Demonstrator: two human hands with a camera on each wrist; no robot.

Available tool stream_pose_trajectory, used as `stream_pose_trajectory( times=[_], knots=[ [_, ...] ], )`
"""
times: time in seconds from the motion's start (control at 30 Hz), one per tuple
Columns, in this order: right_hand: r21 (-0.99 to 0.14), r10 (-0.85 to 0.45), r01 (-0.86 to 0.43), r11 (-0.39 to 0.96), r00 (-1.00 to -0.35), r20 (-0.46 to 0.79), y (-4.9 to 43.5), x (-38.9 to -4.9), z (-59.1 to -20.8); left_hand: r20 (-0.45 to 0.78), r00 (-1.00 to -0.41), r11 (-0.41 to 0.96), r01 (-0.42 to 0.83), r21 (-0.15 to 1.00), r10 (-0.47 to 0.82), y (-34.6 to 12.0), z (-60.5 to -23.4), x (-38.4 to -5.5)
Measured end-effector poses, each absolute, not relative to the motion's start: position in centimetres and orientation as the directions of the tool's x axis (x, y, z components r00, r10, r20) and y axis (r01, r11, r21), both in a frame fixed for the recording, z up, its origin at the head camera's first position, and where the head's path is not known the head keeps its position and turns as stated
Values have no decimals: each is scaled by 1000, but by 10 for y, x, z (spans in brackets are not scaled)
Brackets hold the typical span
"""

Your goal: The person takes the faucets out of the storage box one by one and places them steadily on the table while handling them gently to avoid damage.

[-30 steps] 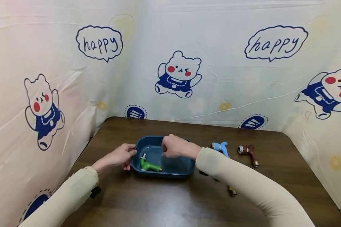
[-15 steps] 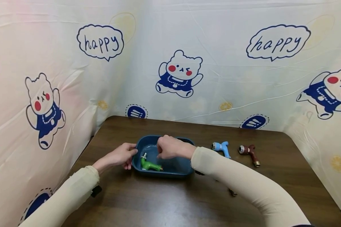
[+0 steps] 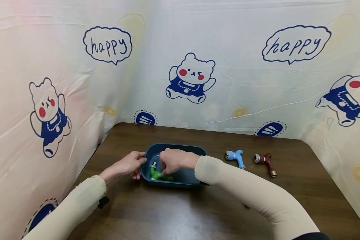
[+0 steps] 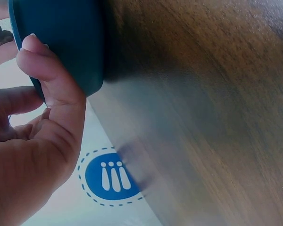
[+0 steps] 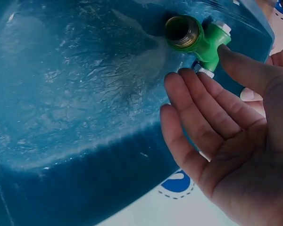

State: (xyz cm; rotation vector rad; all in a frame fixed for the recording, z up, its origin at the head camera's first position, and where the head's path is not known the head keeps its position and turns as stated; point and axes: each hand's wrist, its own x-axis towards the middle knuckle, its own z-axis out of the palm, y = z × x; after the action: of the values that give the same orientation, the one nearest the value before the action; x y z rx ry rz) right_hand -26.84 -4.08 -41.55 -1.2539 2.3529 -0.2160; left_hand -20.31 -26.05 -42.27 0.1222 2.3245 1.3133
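Observation:
A dark blue plastic basin (image 3: 184, 176) stands on the table, with a green faucet (image 3: 154, 173) lying in its left end. My left hand (image 3: 128, 164) pinches the basin's left rim; the left wrist view shows its fingers (image 4: 59, 77) against the outer wall. Over the basin, my right hand (image 3: 174, 161) reaches down to the green faucet. In the right wrist view its fingers are loosely bent, with the thumb (image 5: 245, 68) right at the faucet's body (image 5: 211, 47) and the other fingertips close below it. The faucet's threaded mouth faces that camera.
To the basin's right lie a light blue faucet (image 3: 236, 156) and a dark red faucet (image 3: 267, 162) on the brown wooden table (image 3: 156, 213). My right sleeve hides most of another fitting, whose small end (image 3: 246, 205) shows beneath it. A printed curtain (image 3: 228, 83) encloses the table.
My right hand has moved left and down inside the basin, from its middle to the green faucet, which it now partly covers. The left hand still holds the rim.

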Motion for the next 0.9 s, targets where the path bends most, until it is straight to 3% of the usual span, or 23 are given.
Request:
stream_pose_trajectory(
  times=[0.13,0.37,0.6,0.9],
  knots=[
    [-312,-816,-761,569,-473,-333,-47,-283,-440,-342,-888,542,-132,830,307,-260,-422,-202],
    [-310,-809,-760,571,-457,-370,-54,-282,-438,-350,-890,549,-143,824,293,-260,-421,-202],
    [-334,-822,-762,555,-443,-358,-56,-306,-478,-349,-892,548,-145,824,288,-261,-423,-203],
    [-315,-807,-757,572,-451,-380,-54,-290,-458,-353,-891,541,-154,827,286,-260,-423,-201]
  ],
)
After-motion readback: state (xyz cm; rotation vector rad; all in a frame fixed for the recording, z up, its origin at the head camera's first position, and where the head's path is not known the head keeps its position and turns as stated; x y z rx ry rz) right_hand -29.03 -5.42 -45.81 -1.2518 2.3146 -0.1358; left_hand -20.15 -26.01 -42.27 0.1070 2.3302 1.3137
